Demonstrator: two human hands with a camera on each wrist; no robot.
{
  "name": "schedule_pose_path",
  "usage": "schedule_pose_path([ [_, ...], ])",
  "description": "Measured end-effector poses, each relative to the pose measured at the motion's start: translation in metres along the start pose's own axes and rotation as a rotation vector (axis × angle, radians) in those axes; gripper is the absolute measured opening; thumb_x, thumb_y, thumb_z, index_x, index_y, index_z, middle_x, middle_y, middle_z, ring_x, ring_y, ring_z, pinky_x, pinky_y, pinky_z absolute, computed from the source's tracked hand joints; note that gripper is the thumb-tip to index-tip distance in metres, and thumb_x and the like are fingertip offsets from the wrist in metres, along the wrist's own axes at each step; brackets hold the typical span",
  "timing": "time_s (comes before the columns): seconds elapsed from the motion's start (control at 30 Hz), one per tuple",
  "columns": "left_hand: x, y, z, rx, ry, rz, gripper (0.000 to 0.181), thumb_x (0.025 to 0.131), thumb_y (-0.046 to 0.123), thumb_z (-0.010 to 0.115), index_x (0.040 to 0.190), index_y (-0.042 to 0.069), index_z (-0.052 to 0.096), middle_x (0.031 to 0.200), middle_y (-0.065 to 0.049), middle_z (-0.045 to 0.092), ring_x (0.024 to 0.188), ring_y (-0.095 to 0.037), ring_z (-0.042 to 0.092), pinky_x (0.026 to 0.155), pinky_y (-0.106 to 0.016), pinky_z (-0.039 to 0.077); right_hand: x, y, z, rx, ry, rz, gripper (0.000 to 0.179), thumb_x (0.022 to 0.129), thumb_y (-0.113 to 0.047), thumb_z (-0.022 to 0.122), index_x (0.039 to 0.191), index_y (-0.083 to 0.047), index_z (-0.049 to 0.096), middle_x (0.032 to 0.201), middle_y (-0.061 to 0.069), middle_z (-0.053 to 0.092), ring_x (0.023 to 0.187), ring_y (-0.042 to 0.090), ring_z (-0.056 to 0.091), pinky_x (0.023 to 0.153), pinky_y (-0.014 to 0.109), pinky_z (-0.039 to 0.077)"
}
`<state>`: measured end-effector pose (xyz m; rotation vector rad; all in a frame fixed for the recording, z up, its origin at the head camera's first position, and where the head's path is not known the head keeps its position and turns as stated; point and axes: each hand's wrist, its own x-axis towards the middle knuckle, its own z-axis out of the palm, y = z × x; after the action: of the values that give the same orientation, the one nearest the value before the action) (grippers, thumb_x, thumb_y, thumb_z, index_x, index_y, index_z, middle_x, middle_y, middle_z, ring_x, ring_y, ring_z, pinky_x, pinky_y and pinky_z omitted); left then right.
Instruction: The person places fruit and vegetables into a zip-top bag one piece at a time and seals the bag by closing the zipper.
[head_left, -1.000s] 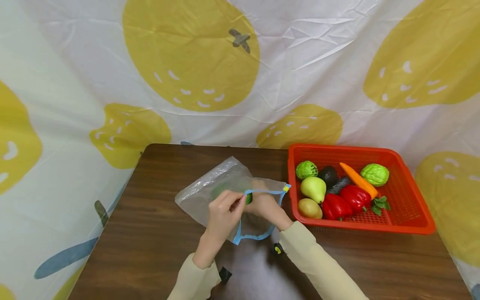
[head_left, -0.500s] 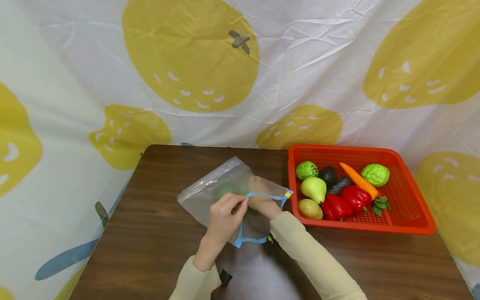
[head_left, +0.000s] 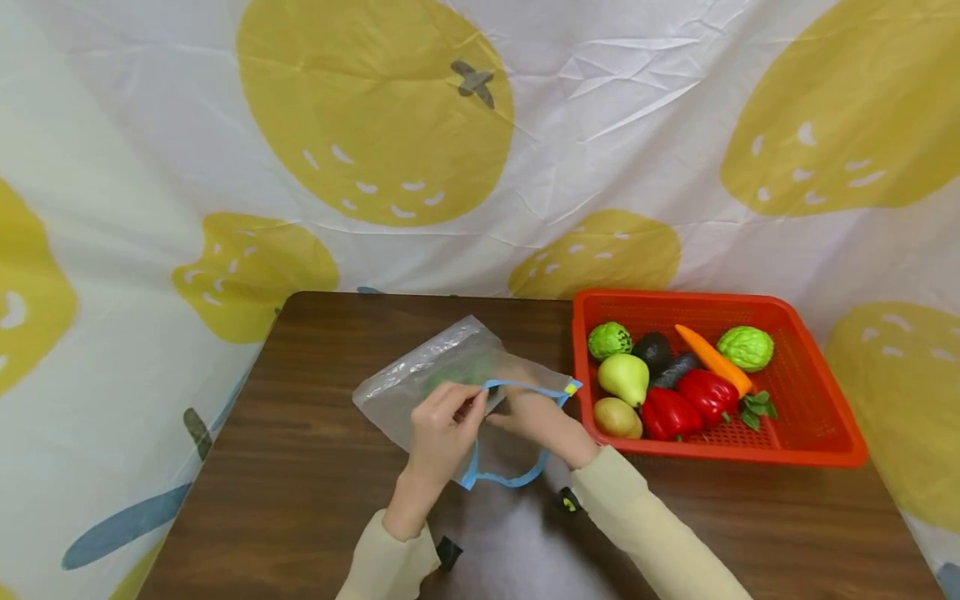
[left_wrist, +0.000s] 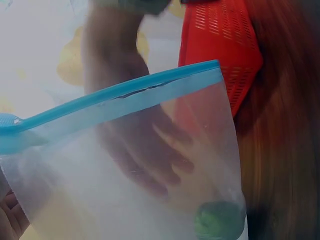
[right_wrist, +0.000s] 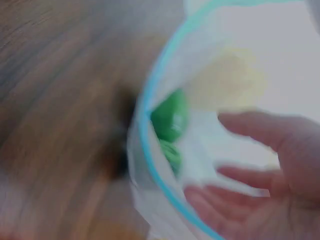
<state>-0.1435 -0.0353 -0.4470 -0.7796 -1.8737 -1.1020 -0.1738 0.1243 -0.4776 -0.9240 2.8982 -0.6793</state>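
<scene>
My left hand (head_left: 442, 429) pinches the blue rim of a clear zip bag (head_left: 397, 392) above the brown table. The bag's mouth gapes toward me. Inside the mouth is my right hand (head_left: 543, 421), its fingers spread and holding nothing in the right wrist view. Deeper in the bag, that view shows a glossy green object (right_wrist: 171, 117) with a second, ridged green one (right_wrist: 171, 156) beside it; blur hides their kinds. Through the plastic, the left wrist view shows one dark green lump (left_wrist: 219, 220) low in the bag, apart from my right fingertips.
A red plastic basket (head_left: 825, 437) stands to the right, near the bag's corner. It holds red bell peppers (head_left: 671, 414), a carrot (head_left: 712, 360), a pear (head_left: 624, 377), an avocado (head_left: 652, 352) and bumpy green fruits (head_left: 745, 347). A fruit-print cloth (head_left: 547, 150) hangs behind the table.
My right hand reached deeper into the bag, then drew back toward its mouth. The green object near it at first is now further inside, let go. My left hand keeps the rim.
</scene>
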Motion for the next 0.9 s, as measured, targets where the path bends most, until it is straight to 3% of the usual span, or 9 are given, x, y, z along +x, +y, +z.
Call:
schedule_pose_path([
  [0.03, 0.0, 0.0, 0.0, 0.0, -0.003, -0.012, 0.012, 0.069, -0.012, 0.072, 0.076, -0.003, 0.067, 0.068, -0.008, 0.059, 0.053, -0.014, 0.056, 0.046, -0.017, 0.047, -0.008, -0.009, -0.013, 0.167, 0.046, 0.038, 0.032, 0.083, -0.016, 0.071, 0.104, 0.005, 0.059, 0.096, 0.015, 0.063, 0.086, 0.027, 0.061, 0.076, 0.031, 0.05],
  [0.1, 0.0, 0.0, 0.0, -0.001, -0.009, -0.032, 0.01, 0.071, -0.01, 0.072, 0.076, -0.002, 0.068, 0.068, -0.008, 0.059, 0.053, -0.014, 0.056, 0.047, -0.017, 0.047, -0.022, -0.012, -0.03, 0.226, 0.005, 0.028, 0.038, 0.08, -0.01, 0.072, 0.111, 0.007, 0.057, 0.104, 0.016, 0.063, 0.091, 0.029, 0.061, 0.08, 0.033, 0.052],
  [0.27, 0.0, 0.0, 0.002, 0.003, -0.023, -0.055, 0.005, 0.074, -0.005, 0.071, 0.075, -0.001, 0.068, 0.067, -0.007, 0.059, 0.054, -0.014, 0.056, 0.047, -0.018, 0.047, -0.049, 0.0, -0.064, 0.445, -0.04, -0.045, 0.023, 0.08, -0.003, 0.071, 0.101, 0.001, 0.062, 0.091, 0.009, 0.066, 0.079, 0.018, 0.064, 0.071, 0.027, 0.054],
  [0.33, 0.0, 0.0, 0.004, 0.001, -0.016, -0.047, 0.006, 0.073, -0.006, 0.071, 0.075, -0.002, 0.068, 0.066, -0.007, 0.059, 0.054, -0.014, 0.055, 0.047, -0.018, 0.046, -0.057, 0.009, -0.079, 0.479, 0.0, -0.031, 0.02, 0.08, -0.003, 0.071, 0.098, -0.001, 0.063, 0.086, 0.005, 0.066, 0.076, 0.014, 0.063, 0.069, 0.026, 0.054],
  [0.5, 0.001, -0.001, 0.005, -0.002, 0.005, -0.02, 0.01, 0.07, -0.01, 0.072, 0.075, -0.002, 0.068, 0.066, -0.008, 0.059, 0.053, -0.014, 0.055, 0.047, -0.017, 0.046, -0.067, 0.043, -0.112, 0.341, 0.262, 0.155, 0.016, 0.081, -0.005, 0.071, 0.095, -0.001, 0.066, 0.081, 0.005, 0.067, 0.073, 0.017, 0.062, 0.064, 0.025, 0.052],
  [0.57, 0.001, -0.001, 0.005, -0.004, 0.004, -0.021, 0.01, 0.07, -0.01, 0.072, 0.075, -0.002, 0.068, 0.066, -0.008, 0.059, 0.052, -0.014, 0.054, 0.046, -0.017, 0.046, -0.069, 0.06, -0.121, 0.281, 0.299, 0.238, 0.017, 0.082, -0.006, 0.07, 0.097, 0.0, 0.065, 0.084, 0.008, 0.067, 0.075, 0.021, 0.063, 0.066, 0.027, 0.052],
  [0.73, 0.0, -0.001, 0.004, -0.008, 0.004, -0.03, 0.009, 0.071, -0.009, 0.072, 0.074, -0.002, 0.068, 0.066, -0.007, 0.058, 0.053, -0.014, 0.054, 0.047, -0.017, 0.046, -0.069, 0.095, -0.13, 0.176, 0.193, 0.31, 0.023, 0.085, -0.003, 0.066, 0.105, 0.006, 0.061, 0.098, 0.021, 0.063, 0.085, 0.032, 0.061, 0.075, 0.043, 0.051],
  [0.9, 0.0, -0.001, 0.004, -0.004, 0.01, -0.02, 0.011, 0.069, -0.01, 0.072, 0.074, -0.002, 0.067, 0.066, -0.007, 0.058, 0.052, -0.014, 0.054, 0.046, -0.017, 0.046, -0.069, 0.115, -0.127, -0.047, 0.029, 0.197, 0.034, 0.079, 0.005, 0.067, 0.112, 0.006, 0.059, 0.107, 0.022, 0.059, 0.093, 0.037, 0.058, 0.079, 0.048, 0.05],
])
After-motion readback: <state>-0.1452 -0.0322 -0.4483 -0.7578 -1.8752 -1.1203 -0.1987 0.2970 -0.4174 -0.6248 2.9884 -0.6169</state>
